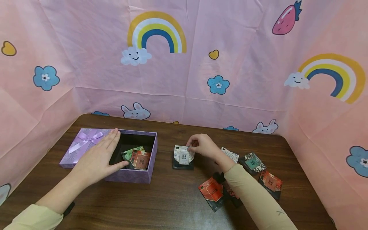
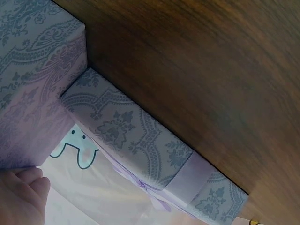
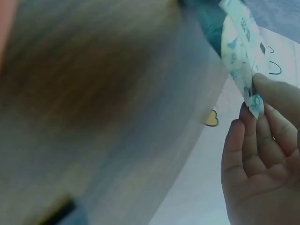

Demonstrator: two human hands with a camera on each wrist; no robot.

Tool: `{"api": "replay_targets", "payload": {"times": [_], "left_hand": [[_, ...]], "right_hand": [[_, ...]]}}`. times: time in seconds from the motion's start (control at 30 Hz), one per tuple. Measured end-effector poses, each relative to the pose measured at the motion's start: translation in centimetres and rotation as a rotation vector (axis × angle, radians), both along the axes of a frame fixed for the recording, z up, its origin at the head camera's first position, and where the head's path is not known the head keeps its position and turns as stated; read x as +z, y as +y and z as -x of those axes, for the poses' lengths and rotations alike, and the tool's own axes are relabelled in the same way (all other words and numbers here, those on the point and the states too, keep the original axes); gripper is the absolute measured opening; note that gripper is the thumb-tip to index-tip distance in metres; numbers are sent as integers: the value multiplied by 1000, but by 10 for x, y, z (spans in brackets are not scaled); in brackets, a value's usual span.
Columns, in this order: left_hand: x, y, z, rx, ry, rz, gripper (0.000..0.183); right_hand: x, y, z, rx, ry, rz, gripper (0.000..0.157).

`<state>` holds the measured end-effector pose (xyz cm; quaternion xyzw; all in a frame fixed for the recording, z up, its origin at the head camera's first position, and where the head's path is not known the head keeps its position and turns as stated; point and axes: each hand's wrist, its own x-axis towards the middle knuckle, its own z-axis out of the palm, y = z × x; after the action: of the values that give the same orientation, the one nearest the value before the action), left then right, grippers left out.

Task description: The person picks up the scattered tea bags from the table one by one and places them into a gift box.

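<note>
Our right forearm (image 1: pixel 254 195) partly hides scattered packets (image 1: pixel 211 191); our left hand (image 1: pixel 99 155), fingers extended, touches the box (image 1: pixel 129 176); our right hand (image 1: pixel 203 145) pinches a white packet (image 1: pixel 184 157).

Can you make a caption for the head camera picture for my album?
Right hand pinches a white-patterned packet; left hand touches the open purple box.

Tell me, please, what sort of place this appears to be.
Probably an indoor tabletop corner, perhaps curtained off for filming: pink printed fabric hangs behind and at both sides of a wood-grain table, which holds a purple box and small packets.
</note>
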<state>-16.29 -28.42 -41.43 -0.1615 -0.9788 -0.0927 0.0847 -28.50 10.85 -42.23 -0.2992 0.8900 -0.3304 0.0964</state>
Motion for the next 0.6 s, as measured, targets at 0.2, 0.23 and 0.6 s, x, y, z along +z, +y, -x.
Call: {"api": "replay_targets", "payload": {"times": [0.2,0.23,0.6], "left_hand": [[0,0,0,-3,6,2,112],[0,0,0,-2,7,3,112],[0,0,-1,2,0,0,113]], "right_hand": [[12,-3,5,-33,53,28,5],[14,-4,5,-36,65,32,5],[42,-13,10,-105,167,97,7]]}}
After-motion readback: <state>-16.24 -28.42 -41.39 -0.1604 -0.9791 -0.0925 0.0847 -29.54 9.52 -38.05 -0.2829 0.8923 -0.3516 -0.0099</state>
